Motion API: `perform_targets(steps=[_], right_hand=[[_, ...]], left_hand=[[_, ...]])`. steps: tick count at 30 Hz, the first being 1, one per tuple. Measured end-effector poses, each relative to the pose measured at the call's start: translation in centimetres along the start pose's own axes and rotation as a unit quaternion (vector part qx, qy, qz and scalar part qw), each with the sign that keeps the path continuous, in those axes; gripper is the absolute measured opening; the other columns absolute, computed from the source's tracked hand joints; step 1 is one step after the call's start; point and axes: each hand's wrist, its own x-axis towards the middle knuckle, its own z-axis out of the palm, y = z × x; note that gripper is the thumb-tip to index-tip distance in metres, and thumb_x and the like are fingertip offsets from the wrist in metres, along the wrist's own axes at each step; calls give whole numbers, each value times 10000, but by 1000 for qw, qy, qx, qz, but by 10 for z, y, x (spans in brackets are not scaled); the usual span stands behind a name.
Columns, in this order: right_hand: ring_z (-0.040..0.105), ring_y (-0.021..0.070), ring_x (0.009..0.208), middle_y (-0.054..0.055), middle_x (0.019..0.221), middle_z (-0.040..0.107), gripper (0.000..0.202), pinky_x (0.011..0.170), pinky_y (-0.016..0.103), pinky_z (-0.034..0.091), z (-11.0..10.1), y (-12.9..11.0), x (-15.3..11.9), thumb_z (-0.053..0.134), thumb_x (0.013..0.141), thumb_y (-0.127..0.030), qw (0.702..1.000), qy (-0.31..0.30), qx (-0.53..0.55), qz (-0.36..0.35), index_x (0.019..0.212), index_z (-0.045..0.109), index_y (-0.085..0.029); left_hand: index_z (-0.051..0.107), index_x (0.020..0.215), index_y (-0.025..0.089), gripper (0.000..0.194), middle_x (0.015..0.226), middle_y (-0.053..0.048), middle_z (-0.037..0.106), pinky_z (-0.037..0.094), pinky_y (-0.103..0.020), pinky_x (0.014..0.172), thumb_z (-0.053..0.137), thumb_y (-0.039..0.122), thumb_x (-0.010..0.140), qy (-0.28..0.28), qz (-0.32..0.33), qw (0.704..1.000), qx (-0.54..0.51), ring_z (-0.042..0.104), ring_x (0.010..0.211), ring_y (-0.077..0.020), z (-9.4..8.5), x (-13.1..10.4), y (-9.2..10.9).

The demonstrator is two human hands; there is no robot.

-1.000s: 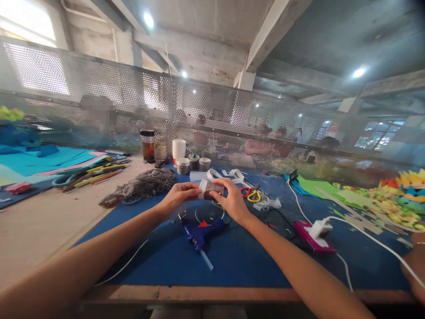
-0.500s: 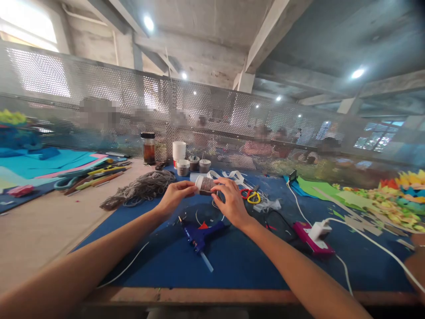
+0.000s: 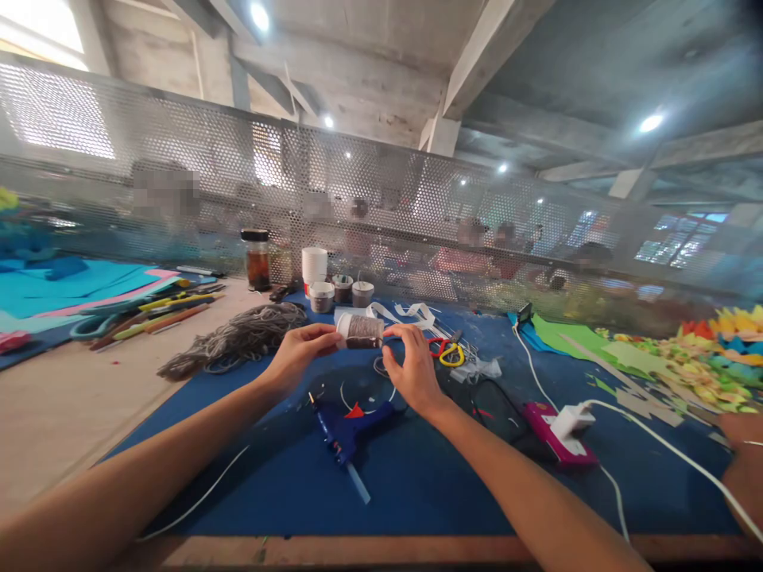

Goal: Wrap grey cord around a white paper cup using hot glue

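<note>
Above the blue mat, my left hand [image 3: 304, 349] pinches the white end of a small paper cup [image 3: 360, 330] lying sideways in the air, its side wrapped in grey-brown cord. My right hand [image 3: 417, 369] is at the cup's other end, thumb and fingers curled around a thin strand of cord; the exact grip is partly hidden. Below the hands lies a blue hot glue gun [image 3: 349, 433] with a clear glue stick out of its back. A tangled bundle of grey cord [image 3: 238, 338] rests left of my left hand.
Several cord-wrapped cups [image 3: 322, 297] and white cups [image 3: 314, 264] stand behind, beside a lidded jar [image 3: 258, 260]. Scissors [image 3: 451, 354] lie right of my hands. A pink power strip [image 3: 560, 433] with white cables is at right, near another person's arm [image 3: 745, 461]. A perforated metal screen [image 3: 369, 183] closes the back.
My right hand's fingers have shifted from over the cup's side to its right end, baring more of the wrapped cord. My left hand still holds the white end. The view has shifted slightly.
</note>
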Motion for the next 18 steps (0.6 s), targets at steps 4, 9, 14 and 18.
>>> perform_targets(steps=[4, 9, 14, 18], right_hand=[[510, 221, 1075, 72, 1071, 571, 226, 953, 406, 394, 2, -1, -2, 495, 842, -162, 1000, -5, -2, 11, 1059, 518, -220], [508, 224, 1070, 81, 1084, 569, 229, 940, 402, 385, 0, -3, -5, 460, 867, -153, 999, -45, -22, -18, 1084, 509, -207], [543, 206, 953, 72, 981, 598, 236, 855, 364, 405, -4, -9, -10, 437, 876, -135, 987, -135, -28, -84, 1085, 520, -204], [540, 174, 821, 42, 860, 600, 170, 765, 308, 416, -4, -18, -16, 453, 849, -146, 964, -222, -5, -143, 985, 543, -192]], left_hand=[[722, 823, 174, 232, 793, -35, 710, 469, -306, 796, 752, 351, 676, -9, -6, 1000, -4, 632, 753, -172, 0, 0, 2], [728, 837, 185, 216, 800, -29, 706, 453, -274, 753, 728, 356, 705, 1, 0, 1000, 30, 614, 750, -166, -3, 2, 3], [730, 845, 177, 257, 757, -34, 695, 443, -271, 703, 719, 388, 700, 28, 2, 997, 73, 601, 721, -176, -9, 8, 0], [728, 843, 172, 274, 734, -31, 687, 440, -262, 669, 734, 390, 675, 58, -4, 996, 68, 595, 694, -169, -13, 11, -1]])
